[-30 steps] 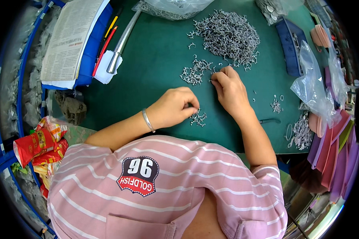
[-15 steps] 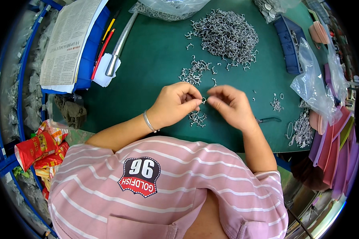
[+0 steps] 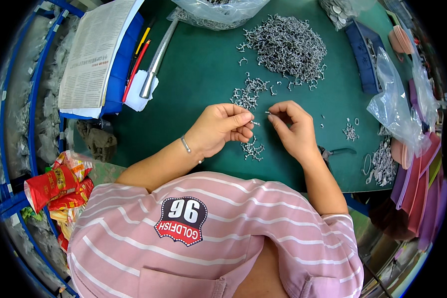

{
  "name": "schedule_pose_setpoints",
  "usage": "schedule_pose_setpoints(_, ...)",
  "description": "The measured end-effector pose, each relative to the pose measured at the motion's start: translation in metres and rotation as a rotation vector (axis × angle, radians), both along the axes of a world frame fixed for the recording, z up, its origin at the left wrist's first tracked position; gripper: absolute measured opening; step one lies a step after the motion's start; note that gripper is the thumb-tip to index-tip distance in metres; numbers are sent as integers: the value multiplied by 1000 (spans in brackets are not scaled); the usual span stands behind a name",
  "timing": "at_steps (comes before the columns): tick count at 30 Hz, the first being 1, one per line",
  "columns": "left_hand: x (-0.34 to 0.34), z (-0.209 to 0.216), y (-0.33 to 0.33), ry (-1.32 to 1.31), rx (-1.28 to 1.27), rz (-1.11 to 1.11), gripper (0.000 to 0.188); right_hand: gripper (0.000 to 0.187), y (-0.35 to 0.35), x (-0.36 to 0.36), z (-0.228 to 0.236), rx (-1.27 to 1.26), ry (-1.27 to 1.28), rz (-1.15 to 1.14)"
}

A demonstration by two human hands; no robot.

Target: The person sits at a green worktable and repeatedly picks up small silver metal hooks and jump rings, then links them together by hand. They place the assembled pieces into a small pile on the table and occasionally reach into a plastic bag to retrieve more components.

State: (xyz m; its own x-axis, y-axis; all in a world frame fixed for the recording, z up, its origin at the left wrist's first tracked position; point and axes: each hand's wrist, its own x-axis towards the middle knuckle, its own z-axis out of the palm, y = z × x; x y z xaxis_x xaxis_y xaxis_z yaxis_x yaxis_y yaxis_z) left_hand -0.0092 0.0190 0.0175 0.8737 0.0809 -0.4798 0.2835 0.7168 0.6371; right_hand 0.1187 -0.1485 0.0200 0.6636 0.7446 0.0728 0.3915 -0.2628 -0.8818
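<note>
My left hand pinches a small silver metal piece between thumb and fingers; its tip sticks out. A short gap to the right, my right hand holds another tiny silver piece at its thumb and fingertips. The exact shape of both is hidden by the fingers. Beyond the left hand lies a loose cluster of curved, open-ring-like metal pieces, with a large heap of similar pieces farther off. A smaller group lies just below the left fingertips.
A tapered metal rod, red pencil and blue bin with newspaper stand left. Dark-handled pliers lie beside my right wrist. Farther right are small metal piles, a blue tray and a clear plastic bag.
My hands have drawn apart, and a small piece now shows in each. The left hand has turned, its thumb now on top. The whole view has shifted slightly.
</note>
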Motion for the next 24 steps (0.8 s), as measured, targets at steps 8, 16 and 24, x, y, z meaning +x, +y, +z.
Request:
schedule_pose_setpoints(8, 0, -1, -1, -1, -44, -55, 16, 22, -9, -18, 5, 227, 492, 22)
schedule_pose_setpoints(16, 0, 1, -7, -32, 30, -115, 15, 23, -9, -27, 7, 219, 160, 34)
schedule_pose_setpoints(24, -4, 4, -5, -30, 213, -133, 13, 9, 5, 22, 6, -21, -311, 22)
